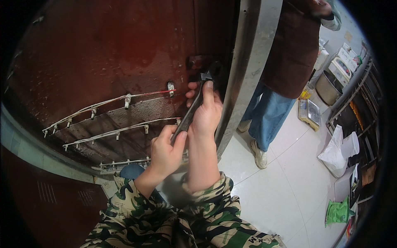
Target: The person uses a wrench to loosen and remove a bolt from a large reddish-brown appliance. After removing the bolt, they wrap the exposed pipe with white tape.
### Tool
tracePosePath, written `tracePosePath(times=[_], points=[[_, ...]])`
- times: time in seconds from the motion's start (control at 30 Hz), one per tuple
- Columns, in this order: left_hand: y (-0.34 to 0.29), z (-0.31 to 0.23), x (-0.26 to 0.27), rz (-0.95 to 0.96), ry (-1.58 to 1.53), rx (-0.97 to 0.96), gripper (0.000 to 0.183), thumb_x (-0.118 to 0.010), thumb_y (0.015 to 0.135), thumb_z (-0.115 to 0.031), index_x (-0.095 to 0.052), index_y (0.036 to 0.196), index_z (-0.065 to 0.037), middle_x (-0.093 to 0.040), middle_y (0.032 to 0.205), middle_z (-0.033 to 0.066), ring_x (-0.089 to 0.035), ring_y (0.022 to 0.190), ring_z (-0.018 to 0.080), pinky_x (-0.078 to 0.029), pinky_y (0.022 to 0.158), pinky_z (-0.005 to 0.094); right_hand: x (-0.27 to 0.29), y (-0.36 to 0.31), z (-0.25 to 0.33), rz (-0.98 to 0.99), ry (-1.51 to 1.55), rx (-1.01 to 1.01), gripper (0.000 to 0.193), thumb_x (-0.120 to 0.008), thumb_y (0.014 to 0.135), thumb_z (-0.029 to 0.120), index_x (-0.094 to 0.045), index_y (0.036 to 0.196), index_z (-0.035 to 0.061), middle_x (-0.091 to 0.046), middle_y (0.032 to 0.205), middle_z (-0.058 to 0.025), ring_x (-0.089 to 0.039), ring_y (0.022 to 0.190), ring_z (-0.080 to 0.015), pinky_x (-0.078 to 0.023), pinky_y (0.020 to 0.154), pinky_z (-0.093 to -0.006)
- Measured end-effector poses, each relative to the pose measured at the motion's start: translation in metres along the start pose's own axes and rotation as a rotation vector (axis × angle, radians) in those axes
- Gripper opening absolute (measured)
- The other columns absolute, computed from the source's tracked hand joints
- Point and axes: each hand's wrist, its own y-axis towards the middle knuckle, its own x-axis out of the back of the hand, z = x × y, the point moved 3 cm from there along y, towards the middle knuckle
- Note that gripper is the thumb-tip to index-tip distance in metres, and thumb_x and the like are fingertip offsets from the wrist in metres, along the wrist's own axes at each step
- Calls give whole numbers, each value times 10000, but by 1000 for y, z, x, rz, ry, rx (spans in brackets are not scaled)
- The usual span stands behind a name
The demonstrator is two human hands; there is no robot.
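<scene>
Both of my hands grip a long dark metal hand tool [191, 118], which slants up and to the right. It resembles a wrench, but its far end is partly hidden in shadow. My left hand [166, 152] is closed round the lower end of the handle. Higher up, my right hand [206, 113] is wrapped round it, with the thumb near a squarish grey metal part [205, 76]. The tool's upper end is close to a dark fitting [215, 70] at the edge of a dark red panel [120, 45].
White wires [95, 108] run along several pegs on the panel. A metal post [250, 62] rises beside my right hand. Beyond it stands a person in a brown apron [289, 49] and jeans. On the tiled floor are a scale [309, 113], a pot [328, 87] and a white bag [333, 153].
</scene>
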Motion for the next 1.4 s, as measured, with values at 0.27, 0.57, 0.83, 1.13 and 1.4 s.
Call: tracePosePath(times=[0.27,0.57,0.83,1.13,1.4], points=[[1,-3,7,13,37,-20,157,-683,943,-155,-644,1006,-16,-649,641,104,-647,555,186,-485,554,331,-2,-2,-1,14,39,29,309,-571,1047,276,-616,1114,-22,-728,1003,-120,-645,774,-130,-459,670,-260],[3,9,4,61,-94,46,156,-675,952,-158,-641,1007,-16,-638,632,87,-624,548,162,-466,546,318,-1,-2,-1,36,16,56,294,-551,1049,236,-604,1141,-38,-731,1064,-142,-653,779,-134,-456,662,-258],[7,-6,1,-42,130,-95,150,-683,936,-149,-646,989,-14,-644,629,126,-663,541,229,-478,536,348,-2,5,0,33,-59,64,285,-528,1064,255,-604,1027,-18,-702,941,-112,-573,695,-113,-447,648,-260],[12,-13,5,64,80,0,152,-634,987,-112,-632,1011,38,-641,715,17,-508,635,46,-427,567,252,-6,6,4,-77,-115,-36,330,-574,1046,324,-573,879,39,-597,774,-45,-528,634,-108,-435,600,-267],[10,-4,4,12,84,-34,164,-672,952,-167,-647,977,-7,-612,598,110,-598,503,200,-457,531,339,-2,12,-3,-73,17,7,335,-650,1010,314,-628,1066,-16,-660,863,-86,-578,673,-132,-476,635,-277]])
